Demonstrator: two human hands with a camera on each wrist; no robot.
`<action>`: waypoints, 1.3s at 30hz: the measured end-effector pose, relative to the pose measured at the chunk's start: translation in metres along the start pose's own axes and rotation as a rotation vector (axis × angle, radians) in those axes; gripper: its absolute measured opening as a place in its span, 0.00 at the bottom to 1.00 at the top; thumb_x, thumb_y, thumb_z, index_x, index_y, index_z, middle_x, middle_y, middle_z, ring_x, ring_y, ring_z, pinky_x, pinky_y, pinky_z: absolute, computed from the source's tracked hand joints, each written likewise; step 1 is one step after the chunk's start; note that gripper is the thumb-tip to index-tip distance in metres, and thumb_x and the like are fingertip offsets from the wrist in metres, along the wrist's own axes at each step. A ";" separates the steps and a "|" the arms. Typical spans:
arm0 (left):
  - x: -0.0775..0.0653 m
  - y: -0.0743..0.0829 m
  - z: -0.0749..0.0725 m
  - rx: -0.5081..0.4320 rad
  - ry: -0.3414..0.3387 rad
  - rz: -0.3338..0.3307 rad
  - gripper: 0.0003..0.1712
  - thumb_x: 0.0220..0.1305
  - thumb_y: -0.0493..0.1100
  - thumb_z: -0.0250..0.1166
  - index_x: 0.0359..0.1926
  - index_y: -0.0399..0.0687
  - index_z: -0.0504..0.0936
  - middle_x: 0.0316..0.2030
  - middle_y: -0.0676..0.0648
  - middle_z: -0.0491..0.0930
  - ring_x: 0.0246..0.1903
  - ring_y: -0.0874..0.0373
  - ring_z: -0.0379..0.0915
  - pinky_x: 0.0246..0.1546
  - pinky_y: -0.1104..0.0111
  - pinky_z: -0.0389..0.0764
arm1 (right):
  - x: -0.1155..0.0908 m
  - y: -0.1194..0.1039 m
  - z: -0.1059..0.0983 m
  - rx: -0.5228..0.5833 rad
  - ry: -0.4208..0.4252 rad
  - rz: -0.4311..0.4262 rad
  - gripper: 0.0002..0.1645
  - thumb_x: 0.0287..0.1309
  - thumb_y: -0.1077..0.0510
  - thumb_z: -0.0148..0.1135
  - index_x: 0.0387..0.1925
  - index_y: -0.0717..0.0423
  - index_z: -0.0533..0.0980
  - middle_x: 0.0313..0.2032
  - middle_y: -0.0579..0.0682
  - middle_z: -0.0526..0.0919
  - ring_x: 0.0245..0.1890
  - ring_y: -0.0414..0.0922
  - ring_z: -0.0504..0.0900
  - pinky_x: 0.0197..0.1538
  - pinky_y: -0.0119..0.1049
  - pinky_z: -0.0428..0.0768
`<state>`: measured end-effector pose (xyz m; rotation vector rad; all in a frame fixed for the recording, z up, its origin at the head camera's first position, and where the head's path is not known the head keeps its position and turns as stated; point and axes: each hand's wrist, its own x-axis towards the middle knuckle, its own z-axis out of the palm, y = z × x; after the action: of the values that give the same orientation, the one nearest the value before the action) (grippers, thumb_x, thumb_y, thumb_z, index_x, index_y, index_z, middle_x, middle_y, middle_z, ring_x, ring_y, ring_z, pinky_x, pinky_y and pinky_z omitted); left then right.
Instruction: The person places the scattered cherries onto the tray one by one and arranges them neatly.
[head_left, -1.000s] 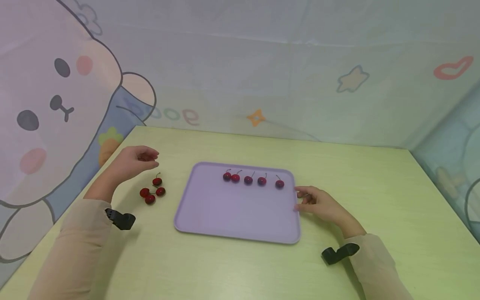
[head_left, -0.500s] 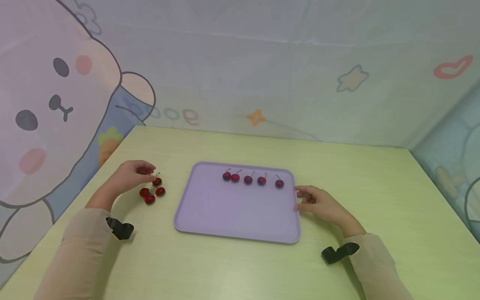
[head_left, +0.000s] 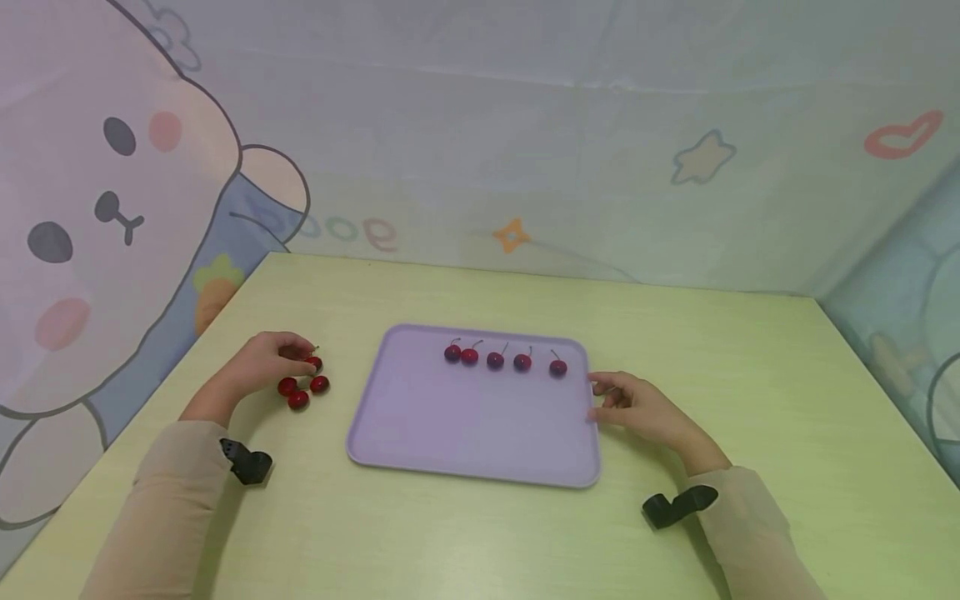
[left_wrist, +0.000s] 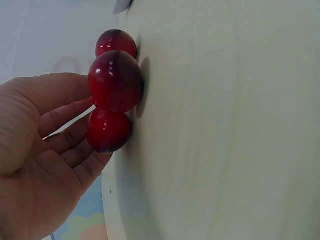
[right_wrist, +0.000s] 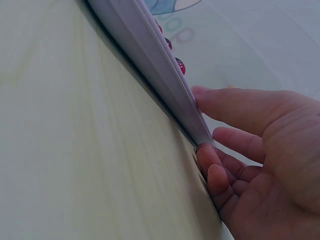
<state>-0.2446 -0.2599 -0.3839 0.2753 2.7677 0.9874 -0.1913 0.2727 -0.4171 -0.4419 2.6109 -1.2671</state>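
The cherries were smooth and glossy, with small bright highlights. The tray looked like smooth plastic with a satin-matt finish. The tabletop showed wood grain under a smooth, faintly shiny surface. The backdrop resembled creased, matt cloth, and the sleeves looked like matt cloth.

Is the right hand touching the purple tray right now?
Touching. The right wrist view shows it plainly: the right hand has its thumb tip against the rim of the purple tray.
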 end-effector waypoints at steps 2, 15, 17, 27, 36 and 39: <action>0.000 0.000 0.000 -0.003 -0.002 -0.002 0.24 0.59 0.43 0.67 0.52 0.30 0.77 0.44 0.38 0.81 0.40 0.55 0.75 0.41 0.66 0.74 | 0.000 0.000 0.000 -0.005 0.001 0.002 0.36 0.57 0.55 0.68 0.63 0.67 0.67 0.51 0.59 0.77 0.41 0.45 0.73 0.44 0.30 0.73; 0.002 -0.003 0.001 0.016 -0.016 -0.024 0.23 0.60 0.44 0.67 0.50 0.31 0.78 0.43 0.38 0.81 0.41 0.51 0.74 0.40 0.66 0.74 | 0.001 0.001 0.000 0.001 -0.001 -0.011 0.36 0.57 0.55 0.68 0.63 0.67 0.67 0.50 0.60 0.77 0.41 0.45 0.73 0.44 0.30 0.74; 0.002 -0.002 0.001 0.019 -0.013 -0.026 0.23 0.59 0.44 0.67 0.50 0.31 0.78 0.43 0.38 0.81 0.41 0.51 0.74 0.39 0.66 0.74 | 0.001 0.002 0.000 0.005 0.001 -0.007 0.36 0.57 0.55 0.68 0.63 0.67 0.68 0.50 0.59 0.77 0.41 0.45 0.73 0.44 0.30 0.74; 0.002 0.014 -0.008 0.011 0.055 0.012 0.21 0.62 0.44 0.65 0.51 0.33 0.78 0.45 0.37 0.81 0.44 0.48 0.75 0.44 0.62 0.74 | 0.002 0.006 0.001 -0.002 0.002 -0.011 0.36 0.57 0.55 0.68 0.63 0.66 0.68 0.50 0.59 0.77 0.41 0.45 0.73 0.44 0.30 0.74; 0.008 0.048 -0.013 -0.007 0.067 0.068 0.21 0.64 0.43 0.64 0.53 0.34 0.77 0.45 0.38 0.81 0.46 0.46 0.76 0.49 0.57 0.74 | 0.001 0.006 0.000 -0.009 0.005 -0.007 0.37 0.57 0.54 0.68 0.63 0.66 0.67 0.50 0.59 0.77 0.42 0.47 0.73 0.44 0.31 0.74; 0.011 0.060 -0.012 -0.029 0.058 0.091 0.20 0.63 0.42 0.64 0.52 0.34 0.78 0.45 0.38 0.81 0.46 0.47 0.76 0.48 0.58 0.74 | 0.001 0.006 0.001 -0.008 0.002 -0.006 0.37 0.57 0.54 0.68 0.64 0.66 0.67 0.50 0.58 0.76 0.42 0.47 0.73 0.44 0.31 0.74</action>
<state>-0.2513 -0.2185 -0.3380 0.3770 2.8125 1.0727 -0.1934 0.2755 -0.4226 -0.4504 2.6195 -1.2598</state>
